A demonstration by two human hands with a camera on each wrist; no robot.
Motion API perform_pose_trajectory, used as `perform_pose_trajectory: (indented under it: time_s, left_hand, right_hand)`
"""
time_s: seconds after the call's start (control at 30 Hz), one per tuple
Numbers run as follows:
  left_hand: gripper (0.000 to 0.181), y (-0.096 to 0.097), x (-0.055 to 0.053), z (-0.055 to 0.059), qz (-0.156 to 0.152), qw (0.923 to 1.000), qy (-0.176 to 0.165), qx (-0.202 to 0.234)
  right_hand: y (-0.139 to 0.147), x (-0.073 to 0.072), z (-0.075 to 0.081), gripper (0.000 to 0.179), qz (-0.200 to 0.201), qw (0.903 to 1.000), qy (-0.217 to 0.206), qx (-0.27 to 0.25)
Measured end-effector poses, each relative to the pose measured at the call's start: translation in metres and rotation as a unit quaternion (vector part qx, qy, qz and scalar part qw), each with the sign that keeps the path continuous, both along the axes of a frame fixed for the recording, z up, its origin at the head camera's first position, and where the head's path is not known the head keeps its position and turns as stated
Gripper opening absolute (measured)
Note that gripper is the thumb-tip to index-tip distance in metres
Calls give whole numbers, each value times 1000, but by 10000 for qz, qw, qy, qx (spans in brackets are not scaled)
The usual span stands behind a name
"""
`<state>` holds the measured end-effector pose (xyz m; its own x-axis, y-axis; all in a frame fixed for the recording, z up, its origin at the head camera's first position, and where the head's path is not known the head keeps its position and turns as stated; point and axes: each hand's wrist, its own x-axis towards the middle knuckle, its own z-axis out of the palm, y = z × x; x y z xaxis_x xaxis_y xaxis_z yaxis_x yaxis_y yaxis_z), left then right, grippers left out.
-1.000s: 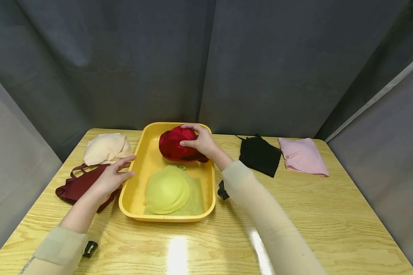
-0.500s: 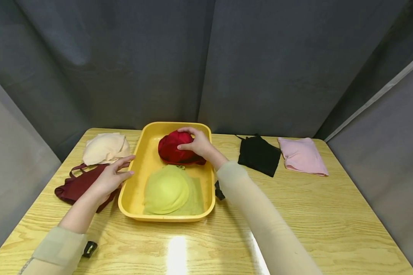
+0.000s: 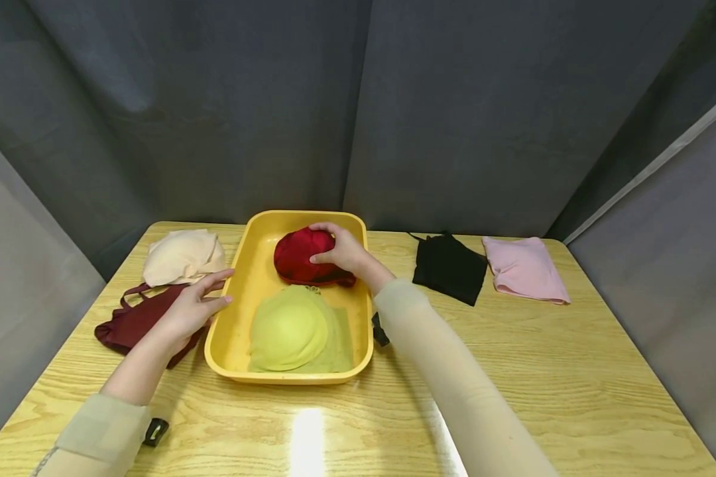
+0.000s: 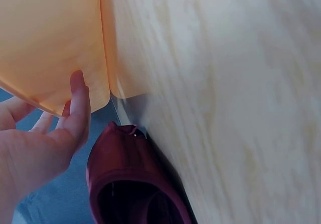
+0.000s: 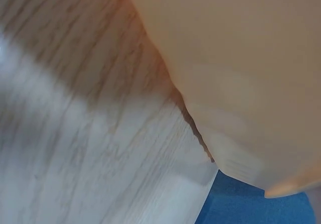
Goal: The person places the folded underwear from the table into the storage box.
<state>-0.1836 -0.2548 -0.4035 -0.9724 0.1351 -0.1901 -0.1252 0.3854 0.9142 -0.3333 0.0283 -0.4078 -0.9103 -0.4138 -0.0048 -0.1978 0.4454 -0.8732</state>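
A red bra [image 3: 295, 258] lies at the far end of a yellow plastic tray [image 3: 234, 344]. My right hand [image 3: 345, 252] holds it from the right, thumb on the near side and fingers over the top. Nearer in the tray is a folded yellow-green bra [image 3: 292, 331]. Against the tray's left rim rest the extended fingers of my left hand [image 3: 193, 311]; in the left wrist view the thumb [image 4: 79, 91] lies along the tray's outer wall. Under that forearm is a dark maroon bra [image 3: 146, 318]. The right wrist view shows mostly tray wall [image 5: 241, 83].
A beige bra [image 3: 181, 257] lies left of the tray, behind the maroon one. On the right are a folded black top [image 3: 450, 270] with thin straps and a folded pink garment [image 3: 525, 268]. Grey curtains [image 3: 453, 119] enclose the wooden table [image 3: 543, 397] at back and sides.
My right hand has moved the red bra slightly toward me and down in the tray, then nearly stopped. The left hand has stayed at the tray's rim.
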Motion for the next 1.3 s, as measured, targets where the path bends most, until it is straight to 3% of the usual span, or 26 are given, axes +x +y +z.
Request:
perform_pose_trajectory:
  time_s: [0.27,0.67,1.0,1.3]
  left_hand:
    - [58,0,1,1,-10,10000,-50,49]
    - [59,1,2,1,-53,9998,-43,162]
    - [58,2,0,0,-70,9999,5,148]
    - [57,3,1,1,-33,9998,18,173]
  right_hand:
    - [1,1,1,71,130,9981,40,599]
    - [2,-2,-1,70,320,9924,295,1150]
    - [3,-1,0,67,284,9912,408,1229]
    - [6,3,12,61,450,9928,680,879]
